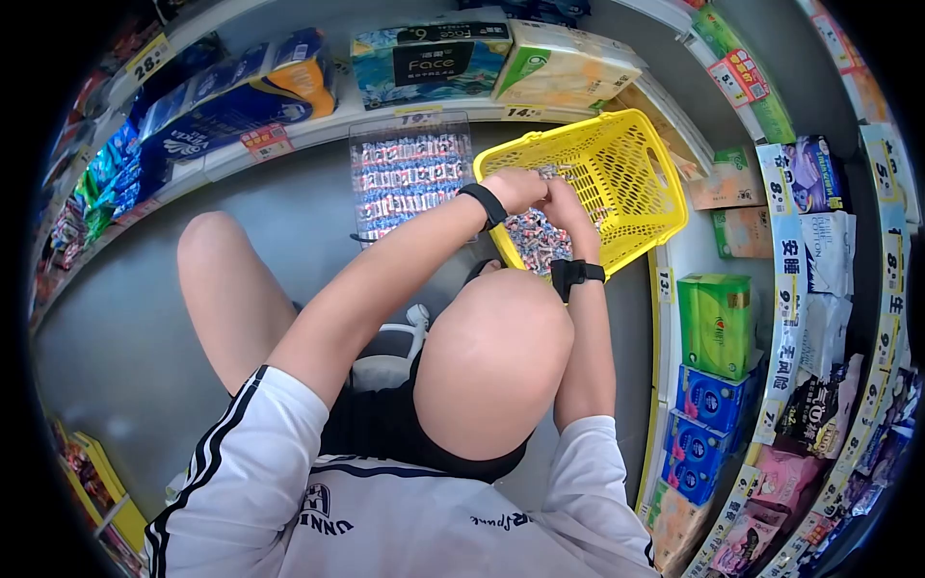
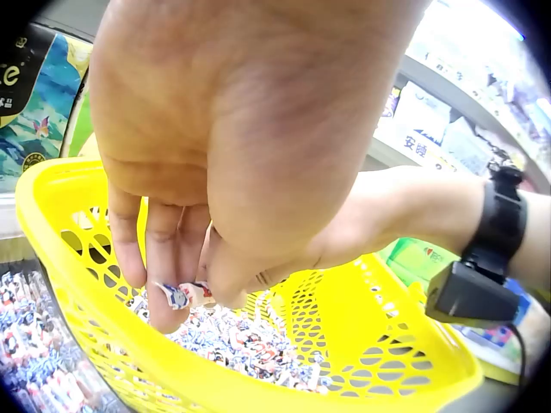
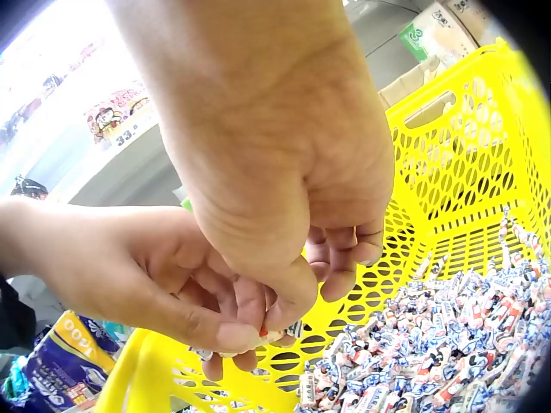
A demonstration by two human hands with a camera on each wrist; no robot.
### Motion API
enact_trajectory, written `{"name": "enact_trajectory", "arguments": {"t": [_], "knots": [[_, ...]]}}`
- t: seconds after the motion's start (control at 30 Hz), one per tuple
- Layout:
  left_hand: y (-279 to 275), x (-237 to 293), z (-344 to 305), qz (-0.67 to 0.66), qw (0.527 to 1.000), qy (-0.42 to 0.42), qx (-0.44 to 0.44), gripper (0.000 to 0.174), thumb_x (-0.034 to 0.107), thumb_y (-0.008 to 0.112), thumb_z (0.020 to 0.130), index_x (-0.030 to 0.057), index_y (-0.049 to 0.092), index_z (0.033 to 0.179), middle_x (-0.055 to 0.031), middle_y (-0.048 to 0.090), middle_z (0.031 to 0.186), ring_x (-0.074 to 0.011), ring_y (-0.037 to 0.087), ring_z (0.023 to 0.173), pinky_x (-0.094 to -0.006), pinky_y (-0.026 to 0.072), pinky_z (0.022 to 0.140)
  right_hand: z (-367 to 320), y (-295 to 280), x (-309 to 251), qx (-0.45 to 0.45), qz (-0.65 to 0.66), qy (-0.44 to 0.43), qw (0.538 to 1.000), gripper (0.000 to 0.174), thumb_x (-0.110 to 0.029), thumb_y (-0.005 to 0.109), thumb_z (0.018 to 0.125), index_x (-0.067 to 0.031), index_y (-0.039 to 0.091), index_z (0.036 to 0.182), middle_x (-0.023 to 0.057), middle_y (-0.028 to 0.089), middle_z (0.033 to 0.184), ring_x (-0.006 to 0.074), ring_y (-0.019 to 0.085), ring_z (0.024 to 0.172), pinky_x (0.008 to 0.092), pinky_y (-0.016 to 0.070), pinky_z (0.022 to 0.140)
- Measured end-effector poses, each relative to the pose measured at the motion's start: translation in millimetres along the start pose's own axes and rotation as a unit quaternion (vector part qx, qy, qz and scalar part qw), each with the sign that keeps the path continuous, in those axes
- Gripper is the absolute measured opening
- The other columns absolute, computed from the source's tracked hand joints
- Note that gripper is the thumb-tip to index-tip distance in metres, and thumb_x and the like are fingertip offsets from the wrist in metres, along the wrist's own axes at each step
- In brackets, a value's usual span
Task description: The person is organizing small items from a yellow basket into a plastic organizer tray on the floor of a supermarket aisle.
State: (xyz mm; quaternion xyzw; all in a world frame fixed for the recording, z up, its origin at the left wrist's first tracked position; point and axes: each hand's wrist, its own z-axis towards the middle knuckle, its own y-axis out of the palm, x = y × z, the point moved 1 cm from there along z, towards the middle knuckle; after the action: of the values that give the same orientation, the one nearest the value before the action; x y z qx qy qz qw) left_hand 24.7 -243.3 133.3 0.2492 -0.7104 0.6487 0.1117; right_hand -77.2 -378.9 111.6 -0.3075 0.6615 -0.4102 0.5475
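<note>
Over a yellow shopping basket point(image 1: 631, 197), my left hand point(image 1: 517, 191) and right hand point(image 1: 568, 205) meet. In the right wrist view, small wrapped candies point(image 3: 274, 335) show at the fingertips of the left hand point(image 3: 185, 284) and right hand point(image 3: 293, 224); both hands pinch there, thumbs close together. Seen from the left wrist, a wrapped candy point(image 2: 178, 296) with a blue and white wrapper lies against the fingers. Many loose wrapped candies point(image 1: 540, 241) cover the basket's bottom. Left of the basket stands a clear box point(image 1: 362, 234) with candies lined up in rows.
A shelf with tissue packs point(image 1: 429, 63) and price labels runs behind the basket. To the right, shelves hold a green tissue pack point(image 1: 715, 326), blue packs point(image 1: 708, 400) and bagged goods. My bare knee point(image 1: 496, 352) is close to the basket's near side.
</note>
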Motion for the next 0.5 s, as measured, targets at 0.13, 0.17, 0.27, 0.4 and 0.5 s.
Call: {"name": "enact_trajectory", "arguments": {"t": [0.13, 0.17, 0.27, 0.4, 0.5], "knots": [[-5.5, 1.7, -16.3, -0.027, 0.999, 0.026, 0.034, 0.015, 0.011, 0.064, 0.092, 0.0028, 0.070, 0.103, -0.0214, 0.073, 0.097, -0.0407, 0.071, 0.094, -0.0478, 0.0564, 0.079, -1.5, -4.9, -15.8, -0.009, 0.031, 0.026, 0.999, 0.027, -0.012, 0.085, 0.076, 0.0004, 0.074, 0.097, 0.0247, 0.068, 0.090, 0.0416, 0.065, 0.087, 0.0481, 0.0524, 0.081], [-4.0, -0.6, -19.2, -0.050, 0.997, 0.040, 0.047, 0.014, 0.009, 0.062, 0.092, 0.0001, 0.068, 0.102, -0.0225, 0.073, 0.096, -0.0411, 0.071, 0.094, -0.0477, 0.0566, 0.079, -4.1, -7.1, -20.9, -0.009, 0.030, 0.025, 0.999, 0.027, -0.012, 0.085, 0.076, 0.0004, 0.074, 0.097, 0.0247, 0.068, 0.090, 0.0416, 0.065, 0.087, 0.0481, 0.0524, 0.081], [-24.9, 2.2, -42.8, -0.049, 0.994, 0.059, 0.076, 0.014, 0.004, 0.059, 0.092, -0.0037, 0.062, 0.103, -0.0245, 0.073, 0.095, -0.0415, 0.072, 0.094, -0.0493, 0.0568, 0.078, -11.4, -15.4, -41.3, -0.010, 0.028, 0.025, 0.999, 0.026, -0.014, 0.085, 0.077, 0.0005, 0.074, 0.096, 0.0233, 0.068, 0.088, 0.0405, 0.065, 0.083, 0.0474, 0.0523, 0.078], [-35.9, -7.2, -57.0, -0.090, 0.981, 0.068, 0.157, 0.014, -0.001, 0.058, 0.090, -0.0039, 0.059, 0.103, -0.0236, 0.073, 0.094, -0.0414, 0.072, 0.092, -0.0479, 0.0576, 0.077, -19.7, -24.9, -69.4, 0.003, 0.073, -0.002, 0.997, 0.024, -0.013, 0.082, 0.082, 0.0025, 0.072, 0.098, 0.0165, 0.067, 0.087, 0.0294, 0.064, 0.076, 0.0409, 0.0518, 0.073], [-42.5, -17.0, -76.4, -0.128, 0.967, 0.090, 0.200, 0.015, -0.002, 0.062, 0.088, -0.0013, 0.062, 0.103, -0.0220, 0.072, 0.094, -0.0417, 0.071, 0.093, -0.0478, 0.0563, 0.079, -23.0, -37.2, -90.7, 0.021, 0.063, -0.020, 0.998, 0.024, -0.014, 0.083, 0.081, 0.0019, 0.075, 0.096, 0.0172, 0.070, 0.087, 0.0273, 0.067, 0.076, 0.0406, 0.0530, 0.074]]}}
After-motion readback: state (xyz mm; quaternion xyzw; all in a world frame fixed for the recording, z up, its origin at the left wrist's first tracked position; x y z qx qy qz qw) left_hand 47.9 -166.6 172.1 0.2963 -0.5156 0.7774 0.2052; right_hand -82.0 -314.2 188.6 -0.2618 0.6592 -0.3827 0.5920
